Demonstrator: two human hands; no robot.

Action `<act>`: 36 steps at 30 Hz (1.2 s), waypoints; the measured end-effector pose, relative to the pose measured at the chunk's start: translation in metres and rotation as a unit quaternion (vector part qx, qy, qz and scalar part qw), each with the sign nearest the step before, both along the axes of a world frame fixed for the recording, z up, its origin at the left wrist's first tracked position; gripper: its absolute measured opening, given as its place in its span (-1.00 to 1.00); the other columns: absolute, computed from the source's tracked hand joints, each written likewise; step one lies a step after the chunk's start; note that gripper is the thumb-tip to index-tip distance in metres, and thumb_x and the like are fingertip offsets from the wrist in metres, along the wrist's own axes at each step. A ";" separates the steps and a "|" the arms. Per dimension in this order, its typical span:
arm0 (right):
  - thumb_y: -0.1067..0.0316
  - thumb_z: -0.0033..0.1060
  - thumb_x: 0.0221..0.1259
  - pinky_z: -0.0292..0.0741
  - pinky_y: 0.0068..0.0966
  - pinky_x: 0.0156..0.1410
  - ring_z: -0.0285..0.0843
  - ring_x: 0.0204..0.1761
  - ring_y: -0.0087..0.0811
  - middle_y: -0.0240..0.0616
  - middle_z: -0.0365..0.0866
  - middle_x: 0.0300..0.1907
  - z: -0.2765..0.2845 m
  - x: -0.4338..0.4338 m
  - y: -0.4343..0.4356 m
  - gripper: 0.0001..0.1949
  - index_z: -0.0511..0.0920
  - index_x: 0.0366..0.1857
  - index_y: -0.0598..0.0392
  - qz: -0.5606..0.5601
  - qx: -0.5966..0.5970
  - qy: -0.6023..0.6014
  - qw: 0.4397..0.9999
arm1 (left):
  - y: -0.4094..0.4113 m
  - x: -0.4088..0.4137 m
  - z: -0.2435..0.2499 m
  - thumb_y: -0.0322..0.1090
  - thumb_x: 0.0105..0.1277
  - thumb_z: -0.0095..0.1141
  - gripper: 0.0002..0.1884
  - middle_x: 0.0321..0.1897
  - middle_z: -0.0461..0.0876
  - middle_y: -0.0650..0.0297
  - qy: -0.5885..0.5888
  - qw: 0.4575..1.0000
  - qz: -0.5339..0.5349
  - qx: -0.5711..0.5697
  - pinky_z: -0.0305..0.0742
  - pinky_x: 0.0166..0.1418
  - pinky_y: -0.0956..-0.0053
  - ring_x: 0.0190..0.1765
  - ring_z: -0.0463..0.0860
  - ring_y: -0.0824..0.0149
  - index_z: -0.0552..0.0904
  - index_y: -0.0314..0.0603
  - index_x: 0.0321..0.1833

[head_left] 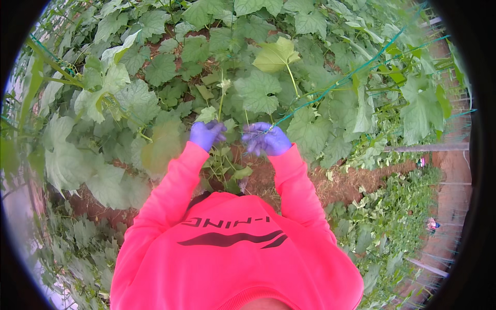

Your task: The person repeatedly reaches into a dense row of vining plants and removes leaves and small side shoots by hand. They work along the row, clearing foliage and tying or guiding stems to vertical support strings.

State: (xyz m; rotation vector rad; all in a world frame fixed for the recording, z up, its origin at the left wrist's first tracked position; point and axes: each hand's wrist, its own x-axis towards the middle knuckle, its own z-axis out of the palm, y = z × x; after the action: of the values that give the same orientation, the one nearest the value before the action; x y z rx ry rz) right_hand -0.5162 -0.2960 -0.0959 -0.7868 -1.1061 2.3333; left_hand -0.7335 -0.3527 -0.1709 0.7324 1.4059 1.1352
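Observation:
My left hand [206, 135], in a purple glove, has its fingers curled around a thin green vine stem [221, 106]. The tip of that stem rises above the hand, and a small leaf [206, 114] hangs over the knuckles. To its right, my right hand [266, 138], also gloved in purple, holds a teal twine [317, 99] at the fingers. The twine slants from there up to the upper right. Its fingers are slightly blurred and partly spread. Below and between the hands grow leafy shoots [223, 164] of the vine.
Broad lobed leaves [257, 91] crowd the space ahead and on both sides. Brown soil with dry straw [360, 180] runs to the right. A wooden pole [428, 147] juts in at the right edge, and lower plants [403, 217] form another row behind. Distant people [432, 224] appear small there.

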 end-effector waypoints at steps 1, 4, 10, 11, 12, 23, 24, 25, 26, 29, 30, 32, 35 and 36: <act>0.50 -0.06 0.21 0.44 -0.71 -0.41 0.59 -0.42 -0.54 -0.19 0.62 -0.25 -0.008 -0.001 -0.011 -0.72 0.46 0.00 0.21 -0.014 0.017 0.012 1.000 | 0.000 0.000 -0.001 -0.34 0.22 0.11 -0.78 -0.41 0.67 0.18 0.005 1.000 0.009 -0.002 0.50 -0.48 0.59 -0.54 0.64 0.41 0.58 -0.43 -0.26; 0.46 -0.04 0.24 0.49 -0.66 -0.33 0.62 -0.33 -0.48 -0.20 0.62 -0.19 -0.044 -0.009 -0.037 -0.76 0.48 -0.05 0.25 -0.063 0.111 -0.040 0.991 | -0.002 0.006 -0.010 -0.41 0.22 0.11 -0.82 -0.36 0.65 0.14 -0.041 0.996 0.055 0.056 0.56 -0.41 0.55 -0.45 0.65 0.36 0.55 -0.37 -0.17; 0.30 0.09 0.12 0.50 -0.31 -0.36 0.57 -0.46 -0.16 -0.06 0.58 -0.41 -0.062 -0.044 -0.039 -0.84 0.59 -0.43 0.16 -0.062 0.537 -0.400 0.740 | -0.013 0.027 0.012 -0.44 0.18 0.14 -0.63 -0.20 0.62 0.17 0.118 0.977 -0.044 0.174 0.54 -0.04 0.44 -0.12 0.63 0.26 0.42 -0.32 0.05; 0.27 0.10 0.09 0.49 -0.26 -0.35 0.55 -0.46 -0.11 -0.06 0.57 -0.43 -0.076 -0.043 -0.034 -0.83 0.59 -0.45 0.14 -0.037 0.549 -0.426 0.718 | -0.016 0.033 0.006 -0.43 0.19 0.13 -0.63 -0.21 0.62 0.17 0.125 0.964 -0.042 0.232 0.53 -0.03 0.43 -0.12 0.63 0.25 0.42 -0.32 0.05; 0.25 0.11 0.06 0.48 -0.21 -0.34 0.54 -0.45 -0.05 -0.06 0.57 -0.45 -0.073 -0.048 -0.031 -0.83 0.58 -0.46 0.12 -0.010 0.561 -0.451 0.694 | -0.019 0.040 0.013 -0.41 0.22 0.09 -0.71 -0.25 0.64 0.16 0.146 0.956 -0.012 0.253 0.52 -0.10 0.43 -0.15 0.64 0.27 0.48 -0.31 0.00; 0.25 0.20 0.10 0.47 -0.47 -0.34 0.52 -0.49 -0.32 -0.24 0.59 -0.49 -0.060 -0.015 -0.010 -0.82 0.59 -0.35 0.13 0.027 0.450 -0.401 0.797 | -0.033 0.019 0.016 -0.57 0.24 -0.13 -0.75 -0.29 0.65 0.14 -0.064 0.977 0.063 0.194 0.57 -0.29 0.47 -0.40 0.67 0.33 0.50 -0.32 -0.03; 0.29 0.19 0.11 0.46 -0.52 -0.35 0.51 -0.50 -0.41 -0.29 0.60 -0.48 -0.060 -0.017 -0.008 -0.83 0.59 -0.33 0.15 -0.017 0.388 -0.357 0.849 | -0.032 0.018 0.016 -0.61 0.23 -0.13 -0.66 -0.25 0.63 0.13 -0.065 0.980 0.054 0.182 0.59 -0.32 0.47 -0.39 0.66 0.32 0.47 -0.29 0.07; 0.33 0.19 0.13 0.45 -0.57 -0.36 0.50 -0.50 -0.50 -0.33 0.60 -0.47 -0.059 -0.018 -0.006 -0.84 0.59 -0.30 0.17 -0.061 0.323 -0.310 0.892 | -0.032 0.020 0.017 -0.55 0.27 -0.13 -0.67 -0.25 0.61 0.14 -0.074 0.980 0.048 0.176 0.58 -0.34 0.49 -0.40 0.64 0.33 0.44 -0.29 0.11; 0.41 0.31 -0.05 0.49 -0.56 -0.26 0.58 -0.39 -0.48 -0.17 0.64 -0.43 -0.059 -0.023 -0.003 -0.77 0.63 -0.24 0.11 -0.086 0.389 -0.289 0.871 | -0.032 0.022 0.019 -0.50 0.31 -0.13 -0.66 -0.25 0.59 0.16 -0.082 0.981 0.042 0.170 0.58 -0.37 0.51 -0.40 0.63 0.34 0.40 -0.30 0.15; 0.50 0.25 0.01 0.51 -0.58 -0.20 0.56 -0.33 -0.54 -0.26 0.65 -0.33 -0.019 -0.047 -0.011 -0.77 0.61 -0.19 0.17 -0.080 0.219 -0.175 0.957 | -0.032 0.020 0.021 -0.45 0.35 -0.14 -0.62 -0.30 0.55 0.21 -0.103 0.983 -0.002 0.149 0.57 -0.44 0.53 -0.44 0.60 0.36 0.35 -0.27 0.23; 0.55 0.22 0.04 0.51 -0.59 -0.16 0.54 -0.29 -0.56 -0.31 0.63 -0.25 -0.024 -0.047 -0.010 -0.75 0.58 -0.13 0.22 -0.041 0.238 -0.147 0.959 | -0.032 0.019 0.023 -0.45 0.34 -0.14 -0.60 -0.32 0.55 0.23 -0.110 0.984 -0.021 0.141 0.56 -0.46 0.53 -0.45 0.59 0.36 0.34 -0.26 0.25; 0.51 0.20 0.08 0.51 -0.61 -0.16 0.53 -0.27 -0.57 -0.31 0.63 -0.26 -0.029 -0.046 -0.010 -0.76 0.58 -0.13 0.21 -0.025 0.270 -0.104 0.957 | -0.030 0.021 0.030 -0.54 0.28 -0.15 -0.61 -0.34 0.59 0.21 -0.128 0.982 -0.020 0.136 0.55 -0.48 0.54 -0.43 0.61 0.37 0.42 -0.21 0.19; 0.47 0.21 0.10 0.50 -0.61 -0.16 0.53 -0.26 -0.58 -0.31 0.63 -0.26 -0.023 -0.050 -0.018 -0.77 0.59 -0.13 0.19 -0.015 0.234 -0.107 0.966 | -0.027 0.013 0.018 -0.55 0.24 -0.10 -0.67 -0.37 0.62 0.20 -0.312 0.949 -0.019 0.047 0.53 -0.50 0.53 -0.42 0.61 0.39 0.52 -0.18 0.07; 0.46 0.22 0.09 0.49 -0.61 -0.16 0.53 -0.25 -0.58 -0.31 0.63 -0.25 -0.021 -0.052 -0.021 -0.77 0.60 -0.13 0.18 -0.014 0.207 -0.120 0.971 | -0.027 0.010 0.013 -0.54 0.24 -0.07 -0.70 -0.38 0.62 0.20 -0.396 0.918 -0.019 0.003 0.52 -0.51 0.53 -0.43 0.61 0.40 0.54 -0.17 0.02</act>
State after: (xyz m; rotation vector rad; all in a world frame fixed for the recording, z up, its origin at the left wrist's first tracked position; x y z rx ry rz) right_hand -0.5682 -0.3173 -0.1166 -0.9270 -1.6041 1.9164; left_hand -0.7236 -0.3796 -0.1577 0.2337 0.6927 1.2119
